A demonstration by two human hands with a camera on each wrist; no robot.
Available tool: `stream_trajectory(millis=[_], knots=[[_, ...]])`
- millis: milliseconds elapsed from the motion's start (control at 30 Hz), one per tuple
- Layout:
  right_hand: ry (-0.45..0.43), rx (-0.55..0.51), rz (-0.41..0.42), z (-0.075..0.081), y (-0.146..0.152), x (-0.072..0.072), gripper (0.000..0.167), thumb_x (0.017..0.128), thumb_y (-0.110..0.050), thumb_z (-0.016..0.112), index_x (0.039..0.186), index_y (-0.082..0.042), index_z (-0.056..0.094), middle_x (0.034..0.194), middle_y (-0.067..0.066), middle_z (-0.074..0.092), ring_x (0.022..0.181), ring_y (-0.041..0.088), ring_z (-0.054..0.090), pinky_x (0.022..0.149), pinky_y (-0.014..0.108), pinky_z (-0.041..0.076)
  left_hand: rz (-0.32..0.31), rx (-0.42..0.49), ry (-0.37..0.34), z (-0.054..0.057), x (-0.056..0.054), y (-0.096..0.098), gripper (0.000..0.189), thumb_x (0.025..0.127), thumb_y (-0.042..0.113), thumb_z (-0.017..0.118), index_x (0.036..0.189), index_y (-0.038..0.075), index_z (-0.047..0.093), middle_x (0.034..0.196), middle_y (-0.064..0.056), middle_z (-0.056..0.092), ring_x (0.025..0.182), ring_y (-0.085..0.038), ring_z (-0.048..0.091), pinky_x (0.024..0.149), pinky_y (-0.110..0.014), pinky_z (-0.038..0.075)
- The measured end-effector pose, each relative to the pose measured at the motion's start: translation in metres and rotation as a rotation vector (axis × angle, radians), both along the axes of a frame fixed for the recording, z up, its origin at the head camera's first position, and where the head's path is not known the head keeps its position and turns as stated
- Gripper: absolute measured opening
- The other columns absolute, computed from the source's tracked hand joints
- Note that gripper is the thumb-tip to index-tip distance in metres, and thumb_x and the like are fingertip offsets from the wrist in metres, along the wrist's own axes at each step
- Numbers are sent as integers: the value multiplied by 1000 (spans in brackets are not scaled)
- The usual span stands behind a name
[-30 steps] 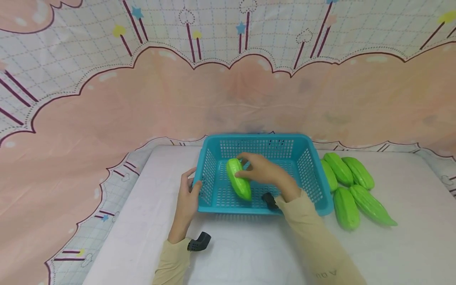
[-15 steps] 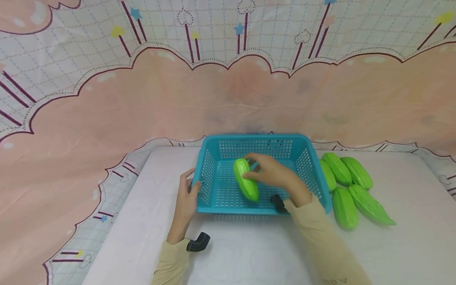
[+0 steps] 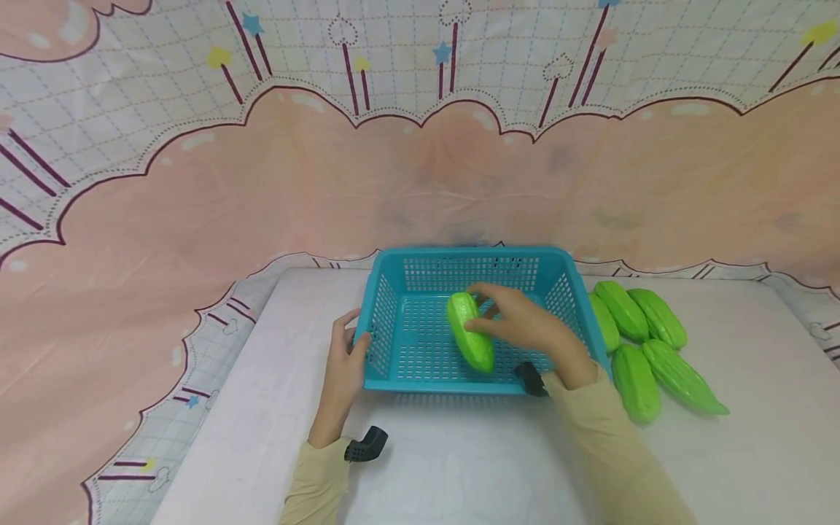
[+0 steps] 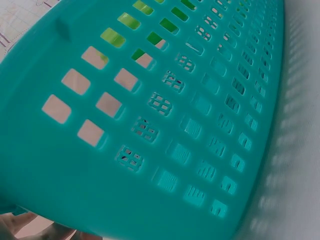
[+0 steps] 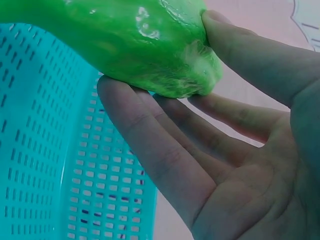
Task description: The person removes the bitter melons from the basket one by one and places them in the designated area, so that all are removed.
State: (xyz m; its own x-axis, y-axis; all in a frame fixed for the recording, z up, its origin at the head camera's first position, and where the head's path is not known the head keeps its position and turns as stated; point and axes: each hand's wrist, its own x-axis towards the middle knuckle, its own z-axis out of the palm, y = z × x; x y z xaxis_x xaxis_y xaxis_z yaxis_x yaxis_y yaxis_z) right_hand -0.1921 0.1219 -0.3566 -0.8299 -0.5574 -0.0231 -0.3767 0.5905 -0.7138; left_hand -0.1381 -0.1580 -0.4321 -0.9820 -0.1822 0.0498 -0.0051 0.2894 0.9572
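Note:
A shiny light-green gourd, elongated and faintly ridged, hangs tilted over the floor of the blue plastic basket. My right hand pinches it between thumb and fingers. In the right wrist view the thumb and fingertips press on the rounded end of the gourd. My left hand grips the left wall of the basket, thumb on the rim and fingers outside. In the left wrist view its fingers show only at the lower left corner, below the perforated wall.
Just right of the basket, several similar green gourds lie on the white table, one with a long pointed tip. A patterned pink and white cloth hangs behind the table and along its left side.
My right hand has slid to the right inside the basket, carrying the gourd from left of centre to about the middle. The left hand and basket have stayed in place.

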Motion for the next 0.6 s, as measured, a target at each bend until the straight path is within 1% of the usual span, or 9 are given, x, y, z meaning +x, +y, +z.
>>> stream_trajectory(millis=[167,333,600], knots=[[4,0,-18,-1,7,3,57,95,-23,68,140,5,47,132,21,59,114,35,61,90,44,53,4,-7,-4,0,0,0,48,104,11,40,151,10,31,131,-24,56,114,-36,60,93,-45,46],[10,3,-28,-1,14,6,58,95,-23,68,141,4,47,134,22,58,112,35,63,87,43,55,3,-6,-7,0,0,-1,48,104,12,40,152,11,31,132,-23,56,115,-36,59,94,-46,45],[18,-4,-54,-2,28,9,56,96,-23,67,141,3,47,132,21,59,110,35,63,86,43,55,-1,-2,-9,-1,0,-1,48,105,13,40,152,12,30,134,-23,56,116,-36,59,95,-48,45]])
